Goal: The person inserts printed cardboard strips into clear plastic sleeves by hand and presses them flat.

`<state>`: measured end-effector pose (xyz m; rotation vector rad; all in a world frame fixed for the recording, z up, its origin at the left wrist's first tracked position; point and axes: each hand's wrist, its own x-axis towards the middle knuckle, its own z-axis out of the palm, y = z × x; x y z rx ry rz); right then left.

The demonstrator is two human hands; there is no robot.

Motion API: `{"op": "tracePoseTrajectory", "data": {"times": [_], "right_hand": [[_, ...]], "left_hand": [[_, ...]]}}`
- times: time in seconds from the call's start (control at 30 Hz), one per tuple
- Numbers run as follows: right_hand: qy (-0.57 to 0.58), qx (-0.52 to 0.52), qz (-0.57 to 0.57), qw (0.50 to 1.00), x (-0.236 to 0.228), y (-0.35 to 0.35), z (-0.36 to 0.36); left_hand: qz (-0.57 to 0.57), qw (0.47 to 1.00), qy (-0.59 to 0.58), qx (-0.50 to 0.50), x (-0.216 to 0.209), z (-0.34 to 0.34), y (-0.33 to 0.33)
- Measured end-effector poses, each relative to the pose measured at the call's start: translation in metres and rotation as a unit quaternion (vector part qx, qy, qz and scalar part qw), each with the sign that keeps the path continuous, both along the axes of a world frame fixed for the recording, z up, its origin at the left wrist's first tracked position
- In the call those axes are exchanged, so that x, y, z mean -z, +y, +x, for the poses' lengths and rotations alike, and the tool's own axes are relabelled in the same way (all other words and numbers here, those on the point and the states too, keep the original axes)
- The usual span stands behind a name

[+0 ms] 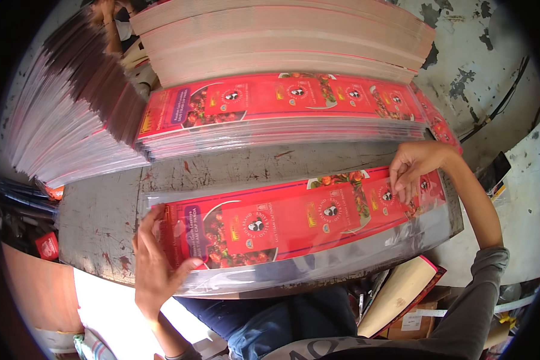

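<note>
A long red printed sheet [294, 219] with food pictures lies on the worn grey table, over clear plastic sleeves [318, 264] whose edges stick out along its near side. My left hand [153, 261] rests at its left end, the fingers along the short edge and the thumb spread apart near the lower corner. Over the right end, my right hand [415, 165] is closed, its fingers bent and the tips down at the sheet. Whatever may be pinched between those fingertips cannot be made out.
Behind lies a stack of sleeved red sheets [264, 105], backed by tall piles of pale-edged sheets [282, 36]. A high, leaning stack of plastic-sleeved sheets [72, 114] stands at left. The scratched table [102, 222] has a curved near edge. A person's arm [111, 30] shows at the far left.
</note>
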<state>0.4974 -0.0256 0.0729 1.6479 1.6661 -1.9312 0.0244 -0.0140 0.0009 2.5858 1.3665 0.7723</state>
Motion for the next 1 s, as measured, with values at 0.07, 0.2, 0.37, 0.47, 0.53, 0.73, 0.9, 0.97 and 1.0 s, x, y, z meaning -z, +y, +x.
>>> {"op": "tracePoseTrajectory", "data": {"times": [0.07, 0.2, 0.37, 0.47, 0.53, 0.73, 0.9, 0.97, 1.0], "right_hand": [[0.000, -0.016, -0.020, 1.000, 0.003, 0.016, -0.030], [-0.014, -0.219, -0.111, 0.969, 0.011, 0.054, -0.097], [0.080, -0.241, -0.056, 0.966, 0.014, 0.085, -0.214], [0.132, -0.213, 0.014, 0.968, 0.015, 0.110, -0.263], [0.160, -0.211, 0.052, 0.963, 0.023, 0.121, -0.311], [0.169, -0.147, 0.125, 0.967, 0.030, 0.113, -0.322], [0.201, -0.142, 0.072, 0.967, 0.031, 0.078, -0.186], [0.109, -0.110, 0.058, 0.986, 0.011, 0.053, -0.115], [0.089, -0.044, 0.055, 0.993, 0.005, 0.028, -0.068]], "left_hand": [[-0.041, 0.998, -0.033, 0.024, 0.017, -0.012, 0.000], [-0.021, 1.000, -0.007, -0.006, 0.014, -0.001, -0.004], [-0.016, 0.999, -0.018, -0.024, 0.014, -0.006, -0.005], [-0.016, 1.000, -0.022, -0.015, 0.014, 0.003, -0.005], [-0.042, 0.995, -0.087, -0.024, 0.018, 0.000, -0.006], [-0.062, 0.983, -0.173, 0.019, 0.033, -0.002, 0.001], [-0.018, 0.995, -0.087, -0.044, 0.030, -0.010, -0.001], [-0.021, 0.995, -0.072, -0.058, 0.029, -0.014, -0.003], [-0.022, 0.995, -0.080, -0.049, 0.027, -0.010, -0.001]]}}
